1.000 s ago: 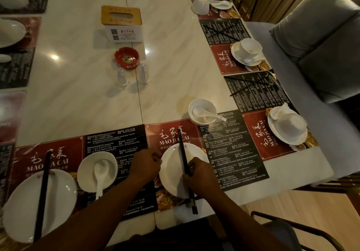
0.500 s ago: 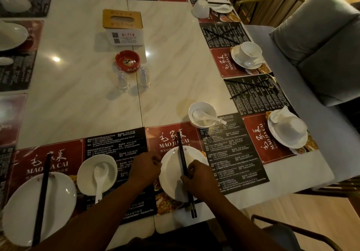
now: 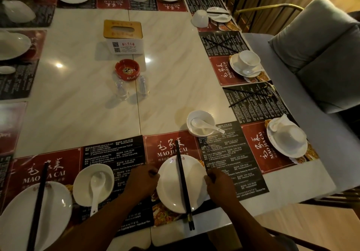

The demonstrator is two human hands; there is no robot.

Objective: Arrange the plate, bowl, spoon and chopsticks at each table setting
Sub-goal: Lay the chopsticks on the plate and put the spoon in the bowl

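Got the right hand (image 3: 219, 187) off the chopsticks (image 3: 182, 180) since a second ago and onto the right rim of the plate (image 3: 169, 192), fingers curled, pinching the edge. Same with the left hand (image 3: 143, 182) on the left rim, curled onto it. Left the chopsticks lying straight across the plate's middle. Guessing about halfway here: need to bring the bowl (image 3: 204, 116) with its spoon (image 3: 206, 127) in from beyond the plate, far right. Looks finished left of the plate, untouched stack (image 3: 290, 135) off to its right.
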